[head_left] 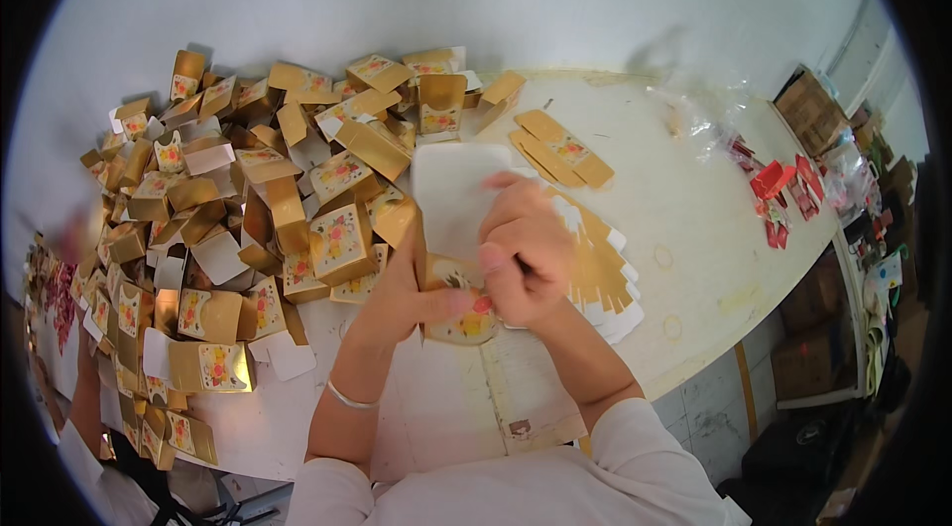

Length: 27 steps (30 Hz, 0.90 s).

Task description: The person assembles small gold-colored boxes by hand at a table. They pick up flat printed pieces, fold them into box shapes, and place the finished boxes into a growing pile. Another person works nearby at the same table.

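My left hand [412,290] grips a gold carton [458,328] with a floral print, its thumb lying across the printed face. Close against the carton's right side is my right hand [531,253], with fingers curled in and partly smeared by motion. Whatever may be inside those curled fingers is hidden. Flat gold-and-white cartons [598,273] lie fanned out beside and partly behind my right hand. Beyond both hands a white rectangular piece [451,174] rests on the table. A heap of folded gold cartons [342,238] with flower prints spreads to my left.
More flat gold cartons [565,151] lie at the back of the white table [714,219]. Clear plastic [709,119] and red packets [775,181] sit far right. Cardboard boxes [813,362] stand past the table's edge. Another person's arm [84,392] is at far left.
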Each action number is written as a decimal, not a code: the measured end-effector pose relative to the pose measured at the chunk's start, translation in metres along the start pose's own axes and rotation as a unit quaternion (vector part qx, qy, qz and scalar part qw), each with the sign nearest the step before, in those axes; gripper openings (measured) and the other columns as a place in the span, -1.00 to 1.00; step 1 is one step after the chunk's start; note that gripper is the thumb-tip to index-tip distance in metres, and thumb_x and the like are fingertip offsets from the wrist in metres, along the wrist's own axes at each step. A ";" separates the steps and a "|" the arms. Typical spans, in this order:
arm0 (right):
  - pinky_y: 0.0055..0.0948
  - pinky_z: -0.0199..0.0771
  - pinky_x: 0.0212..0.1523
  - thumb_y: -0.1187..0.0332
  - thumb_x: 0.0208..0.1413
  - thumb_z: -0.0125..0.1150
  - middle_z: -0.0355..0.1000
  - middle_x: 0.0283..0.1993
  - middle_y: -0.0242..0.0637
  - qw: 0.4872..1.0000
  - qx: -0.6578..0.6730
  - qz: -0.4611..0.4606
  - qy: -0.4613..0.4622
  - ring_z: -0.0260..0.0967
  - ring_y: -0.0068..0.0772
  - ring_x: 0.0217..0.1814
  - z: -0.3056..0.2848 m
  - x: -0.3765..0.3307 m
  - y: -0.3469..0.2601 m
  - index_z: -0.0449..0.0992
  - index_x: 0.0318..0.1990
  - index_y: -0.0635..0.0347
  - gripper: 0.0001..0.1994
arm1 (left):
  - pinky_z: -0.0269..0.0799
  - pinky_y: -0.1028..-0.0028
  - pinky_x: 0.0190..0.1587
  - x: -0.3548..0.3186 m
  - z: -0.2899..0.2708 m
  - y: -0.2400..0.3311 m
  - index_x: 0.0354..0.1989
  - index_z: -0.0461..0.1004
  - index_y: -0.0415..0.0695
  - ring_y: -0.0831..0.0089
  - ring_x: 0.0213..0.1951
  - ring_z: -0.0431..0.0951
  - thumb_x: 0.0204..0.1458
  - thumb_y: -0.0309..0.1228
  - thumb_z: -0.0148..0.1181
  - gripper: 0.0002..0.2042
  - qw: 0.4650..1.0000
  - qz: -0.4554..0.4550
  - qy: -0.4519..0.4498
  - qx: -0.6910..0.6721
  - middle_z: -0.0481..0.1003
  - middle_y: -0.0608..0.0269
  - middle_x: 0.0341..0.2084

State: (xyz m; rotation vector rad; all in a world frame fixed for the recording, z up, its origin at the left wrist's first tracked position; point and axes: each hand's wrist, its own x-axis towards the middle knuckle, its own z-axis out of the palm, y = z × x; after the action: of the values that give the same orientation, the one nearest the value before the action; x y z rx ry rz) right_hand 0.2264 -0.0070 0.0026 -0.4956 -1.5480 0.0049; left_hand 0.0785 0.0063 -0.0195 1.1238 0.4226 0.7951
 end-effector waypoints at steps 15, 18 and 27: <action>-0.45 0.31 -0.06 0.56 -0.03 -0.12 0.34 -0.07 -0.18 0.746 0.421 0.514 0.049 0.28 -0.41 -0.02 0.001 0.002 0.000 0.36 -0.06 0.31 -0.67 | 0.31 0.50 -0.13 0.000 -0.025 -0.003 -0.01 0.04 -0.10 0.45 -0.16 0.36 -0.12 -0.53 0.18 -0.48 0.930 0.202 0.036 0.305 0.31 0.22 -0.24; -0.45 0.32 -0.06 0.62 -0.12 -0.14 0.36 -0.09 -0.14 0.809 0.397 0.432 -0.020 0.28 -0.38 -0.01 0.000 0.001 0.009 0.46 -0.21 0.37 -0.70 | 0.35 0.50 -0.15 0.002 -0.010 0.006 -0.02 0.03 -0.09 0.46 -0.17 0.38 -0.10 -0.55 0.15 -0.50 0.976 0.167 0.078 0.118 0.32 0.17 -0.21; -0.46 0.32 -0.09 0.42 0.07 0.02 0.36 -0.13 -0.22 0.895 0.268 0.340 -0.111 0.26 -0.41 -0.03 -0.007 0.005 0.003 0.50 -0.21 0.29 -0.80 | 0.39 0.50 -0.17 0.002 -0.006 0.014 0.11 -0.05 -0.08 0.41 -0.16 0.43 -0.13 -0.57 0.18 -0.36 0.975 0.185 0.070 0.099 0.33 0.07 -0.13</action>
State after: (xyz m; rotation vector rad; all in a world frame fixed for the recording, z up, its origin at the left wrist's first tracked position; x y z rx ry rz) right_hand 0.2342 -0.0044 0.0068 -0.5762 -1.4365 1.0346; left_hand 0.0709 0.0140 -0.0086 1.3594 0.4216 1.1838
